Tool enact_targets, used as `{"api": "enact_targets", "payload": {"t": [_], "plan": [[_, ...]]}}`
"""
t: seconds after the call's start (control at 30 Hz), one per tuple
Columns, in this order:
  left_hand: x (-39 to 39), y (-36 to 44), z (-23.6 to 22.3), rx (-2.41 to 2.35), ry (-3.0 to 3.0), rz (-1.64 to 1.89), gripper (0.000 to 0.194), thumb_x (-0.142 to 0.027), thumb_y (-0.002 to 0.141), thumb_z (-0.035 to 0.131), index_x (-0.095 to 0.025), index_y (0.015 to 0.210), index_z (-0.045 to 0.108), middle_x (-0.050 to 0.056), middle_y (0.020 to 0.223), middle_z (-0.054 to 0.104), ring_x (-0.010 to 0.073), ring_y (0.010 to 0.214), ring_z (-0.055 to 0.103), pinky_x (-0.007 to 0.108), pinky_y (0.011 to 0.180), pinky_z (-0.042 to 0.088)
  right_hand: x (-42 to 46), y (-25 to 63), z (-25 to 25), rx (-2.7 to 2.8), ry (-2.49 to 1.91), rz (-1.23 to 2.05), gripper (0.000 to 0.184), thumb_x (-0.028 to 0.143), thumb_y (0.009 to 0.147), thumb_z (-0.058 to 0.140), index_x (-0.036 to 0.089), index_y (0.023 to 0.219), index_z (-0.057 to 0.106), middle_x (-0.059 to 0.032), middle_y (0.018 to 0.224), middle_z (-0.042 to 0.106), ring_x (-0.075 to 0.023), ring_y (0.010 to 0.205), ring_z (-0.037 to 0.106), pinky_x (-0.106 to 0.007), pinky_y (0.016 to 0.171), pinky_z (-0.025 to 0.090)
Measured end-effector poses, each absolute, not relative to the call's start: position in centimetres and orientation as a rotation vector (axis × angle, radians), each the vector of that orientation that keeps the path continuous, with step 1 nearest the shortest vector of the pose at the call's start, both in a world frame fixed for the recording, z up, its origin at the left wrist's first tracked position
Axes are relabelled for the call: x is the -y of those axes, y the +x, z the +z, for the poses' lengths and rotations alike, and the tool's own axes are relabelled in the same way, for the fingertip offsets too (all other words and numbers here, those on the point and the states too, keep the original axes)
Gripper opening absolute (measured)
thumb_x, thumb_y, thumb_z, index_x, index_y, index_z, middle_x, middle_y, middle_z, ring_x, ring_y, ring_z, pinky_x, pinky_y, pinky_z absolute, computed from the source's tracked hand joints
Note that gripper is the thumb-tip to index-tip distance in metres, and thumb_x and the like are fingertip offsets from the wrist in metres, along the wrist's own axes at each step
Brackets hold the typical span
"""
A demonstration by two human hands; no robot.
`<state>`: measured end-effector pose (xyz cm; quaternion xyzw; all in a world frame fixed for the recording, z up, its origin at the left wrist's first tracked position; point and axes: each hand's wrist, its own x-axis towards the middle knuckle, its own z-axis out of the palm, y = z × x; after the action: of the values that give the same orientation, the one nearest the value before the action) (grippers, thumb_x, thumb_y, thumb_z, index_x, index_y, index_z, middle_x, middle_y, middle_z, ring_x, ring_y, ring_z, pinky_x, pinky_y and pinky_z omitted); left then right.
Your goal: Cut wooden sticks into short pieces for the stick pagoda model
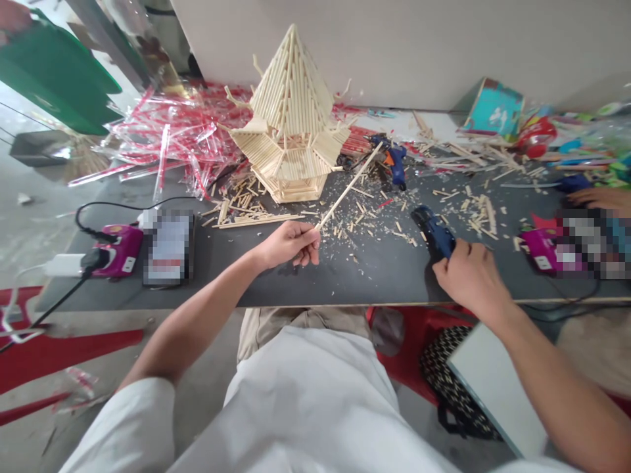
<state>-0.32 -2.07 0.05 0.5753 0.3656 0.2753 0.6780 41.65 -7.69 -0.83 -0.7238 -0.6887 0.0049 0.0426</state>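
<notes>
Pinched in the fingers of my left hand [296, 243] is a thin wooden stick [350, 186], slanting up to the right over the table. My right hand [468, 272] is closed on a dark blue hand tool [434, 230], which lies low over the tabletop; its exact kind is not clear. Beyond my left hand stands a model pavilion [296, 92] built of pale wooden sticks, with a pointed roof and flared lower eaves. A blue glue gun [396, 164] with an orange trigger lies right of the model. Cut stick pieces [241, 197] lie around its base.
Red and clear plastic wrappers [172, 141] heap at the back left. A phone [169, 248] lies beside a purple power strip [121, 251] with cords. Another purple socket block [539, 249] and a co-worker's hand [599, 197] are at right. A turquoise box [494, 108] stands behind.
</notes>
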Motion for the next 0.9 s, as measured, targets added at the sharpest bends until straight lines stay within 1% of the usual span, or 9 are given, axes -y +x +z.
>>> {"api": "enact_targets", "payload": {"t": [0.1, 0.2, 0.23, 0.33, 0.4, 0.5, 0.67, 0.8, 0.9], "plan": [[1.9, -0.3, 0.8, -0.799, 1.28, 0.597, 0.055, -0.07, 0.092, 0.071, -0.017, 0.08, 0.059, 0.008, 0.067, 0.076, 0.0087, 0.047, 0.061, 0.018, 0.041, 0.045, 7.4, 41.3, 0.5, 2.135, -2.356, -0.061, 0.053, 0.045, 0.099, 0.047, 0.005, 0.127, 0.065, -0.0293, 0.111, 0.066, -0.0444, 0.104, 0.069, -0.055, 0.091, 0.054], [1.5, 0.1, 1.7, -0.798, 1.299, 0.557, 0.053, -0.066, 0.092, 0.073, -0.016, 0.078, 0.06, 0.009, 0.066, 0.076, 0.009, 0.047, 0.061, 0.018, 0.04, 0.045, 7.8, 40.0, 2.1, 2.158, -2.284, 0.416, 0.039, 0.05, 0.1, 0.046, 0.019, 0.106, 0.07, -0.0188, 0.1, 0.073, -0.0355, 0.09, 0.072, -0.046, 0.081, 0.055], [1.4, 0.3, 1.9, -0.798, 1.301, 0.545, 0.052, -0.064, 0.093, 0.073, -0.016, 0.077, 0.061, 0.009, 0.066, 0.076, 0.0091, 0.047, 0.062, 0.018, 0.04, 0.046, 8.1, 39.3, 2.6, 2.142, -2.226, 0.565, 0.037, 0.051, 0.1, 0.047, 0.021, 0.102, 0.069, -0.0163, 0.099, 0.075, -0.034, 0.09, 0.073, -0.044, 0.079, 0.056], [0.8, 1.0, 2.3, -0.813, 1.276, 0.522, 0.048, -0.058, 0.093, 0.075, -0.016, 0.075, 0.061, 0.009, 0.067, 0.076, 0.0094, 0.047, 0.062, 0.018, 0.04, 0.046, 9.2, 36.3, 3.8, 2.149, -1.977, 0.737, 0.035, 0.052, 0.1, 0.051, 0.024, 0.11, 0.069, -0.0127, 0.11, 0.077, -0.0321, 0.1, 0.074, -0.042, 0.085, 0.056], [0.5, 1.6, 2.3, -0.811, 1.241, 0.507, 0.046, -0.055, 0.092, 0.076, -0.016, 0.075, 0.061, 0.009, 0.067, 0.076, 0.0092, 0.046, 0.062, 0.018, 0.04, 0.046, 9.7, 34.1, 4.5, 2.155, -1.89, 0.857, 0.034, 0.055, 0.101, 0.052, 0.025, 0.104, 0.068, -0.0106, 0.102, 0.077, -0.0303, 0.092, 0.074, -0.04, 0.08, 0.056], [0.4, 2.0, 1.9, -0.802, 1.198, 0.483, 0.045, -0.055, 0.091, 0.078, -0.016, 0.075, 0.061, 0.009, 0.066, 0.076, 0.0092, 0.046, 0.062, 0.018, 0.04, 0.047, 9.9, 31.5, 5.0, 2.132, -1.824, 0.976, 0.036, 0.059, 0.102, 0.051, 0.025, 0.1, 0.066, -0.0095, 0.099, 0.077, -0.0295, 0.09, 0.073, -0.04, 0.078, 0.057], [0.7, 1.8, 1.2, -0.793, 1.168, 0.463, 0.051, -0.061, 0.087, 0.081, -0.015, 0.075, 0.063, 0.01, 0.066, 0.076, 0.0099, 0.045, 0.062, 0.019, 0.039, 0.047, 9.3, 28.8, 4.9, 2.105, -1.725, 1.096, 0.039, 0.058, 0.105, 0.048, 0.025, 0.114, 0.067, -0.0109, 0.114, 0.075, -0.0308, 0.105, 0.073, -0.042, 0.091, 0.057], [0.7, 1.5, 1.3, -0.803, 1.152, 0.445, 0.056, -0.067, 0.081, 0.084, -0.015, 0.074, 0.063, 0.01, 0.065, 0.076, 0.0104, 0.045, 0.062, 0.019, 0.038, 0.048, 8.9, 27.8, 4.7, 2.118, -1.701, 1.123, 0.041, 0.058, 0.105, 0.048, 0.024, 0.118, 0.066, -0.0122, 0.12, 0.072, -0.0322, 0.114, 0.07, -0.045, 0.097, 0.055], [0.6, 1.3, 1.4, -0.815, 1.167, 0.448, 0.055, -0.065, 0.083, 0.083, -0.015, 0.074, 0.063, 0.01, 0.063, 0.075, 0.0103, 0.044, 0.062, 0.019, 0.038, 0.048, 8.7, 27.5, 4.7, 2.112, -1.691, 1.145, 0.043, 0.061, 0.105, 0.049, 0.025, 0.122, 0.066, -0.0124, 0.123, 0.071, -0.0325, 0.117, 0.069, -0.046, 0.099, 0.054]]}}
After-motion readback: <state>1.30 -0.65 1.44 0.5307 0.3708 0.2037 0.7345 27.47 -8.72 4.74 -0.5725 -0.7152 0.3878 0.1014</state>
